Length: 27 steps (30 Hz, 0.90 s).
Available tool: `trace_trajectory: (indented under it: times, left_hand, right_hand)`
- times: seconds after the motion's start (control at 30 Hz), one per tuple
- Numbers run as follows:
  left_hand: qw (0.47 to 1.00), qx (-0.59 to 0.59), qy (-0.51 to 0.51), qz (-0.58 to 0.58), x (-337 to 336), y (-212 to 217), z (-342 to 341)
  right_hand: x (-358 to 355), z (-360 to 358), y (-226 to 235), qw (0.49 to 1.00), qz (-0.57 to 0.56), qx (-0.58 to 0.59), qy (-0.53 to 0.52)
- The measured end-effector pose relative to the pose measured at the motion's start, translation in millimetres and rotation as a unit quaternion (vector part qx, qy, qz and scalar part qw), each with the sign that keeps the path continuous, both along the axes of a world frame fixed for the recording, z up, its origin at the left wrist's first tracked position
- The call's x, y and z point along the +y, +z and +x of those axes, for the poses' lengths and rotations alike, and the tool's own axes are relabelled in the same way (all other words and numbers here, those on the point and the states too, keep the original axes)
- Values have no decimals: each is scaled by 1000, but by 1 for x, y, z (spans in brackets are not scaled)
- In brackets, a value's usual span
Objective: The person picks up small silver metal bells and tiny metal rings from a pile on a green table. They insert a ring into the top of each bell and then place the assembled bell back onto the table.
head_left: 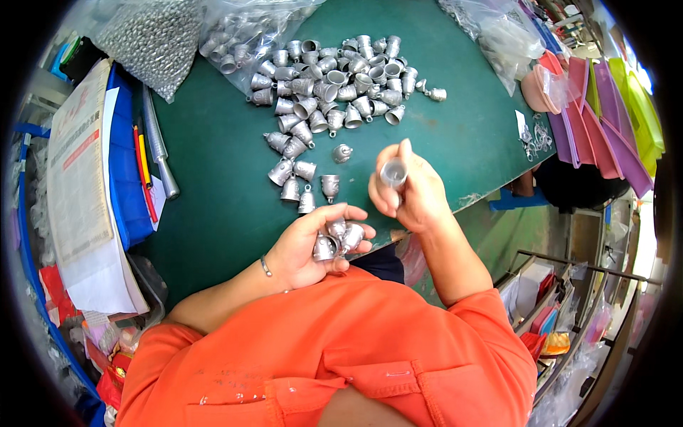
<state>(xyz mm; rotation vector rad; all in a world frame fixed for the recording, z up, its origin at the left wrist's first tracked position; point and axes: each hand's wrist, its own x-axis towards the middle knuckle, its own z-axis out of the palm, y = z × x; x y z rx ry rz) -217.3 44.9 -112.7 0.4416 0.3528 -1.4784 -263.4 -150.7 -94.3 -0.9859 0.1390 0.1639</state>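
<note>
Several small silver metal bells [339, 238] rest in the cupped palm of my left hand [302, 242], its fingers curled around them. My right hand [418, 186] pinches a single metal bell [393, 173] between thumb and fingers, its open mouth turned up toward me. Just beyond my hands, a few loose bells [292, 178] lie on the green tabletop [235, 178]. Farther back is a large pile of the same bells [334, 78], tipped in all directions. Many have a small loop on top and raised patterns on the side.
Clear plastic bags of small metal parts [151, 43] and bells [242, 35] stand at the back left. A blue tray [129, 178] with papers, pencils and a metal rod [155, 135] is at left. Pink, purple and green plastic bins [590, 107] stand at right, near small metal rings [537, 135].
</note>
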Motion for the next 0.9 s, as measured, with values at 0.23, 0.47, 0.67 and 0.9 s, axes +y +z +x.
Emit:
trace_trajectory:
  times: [0.23, 0.47, 0.67, 0.9]
  left_hand:
    - [1000, 1, -2, 30, -1, 4, -1]
    - [999, -11, -6, 29, 0, 8, 1]
    - [994, -106, -22, 1, 1, 5, -1]
    - [997, -65, 0, -37, 0, 3, -1]
  right_hand:
    - [21, 23, 18, 740, -657, -126, -65]
    - [4, 32, -22, 889, -448, -85, -40]
    - [9, 16, -3, 988, 124, 46, -80]
    - [1, 7, -4, 982, 174, 61, -27]
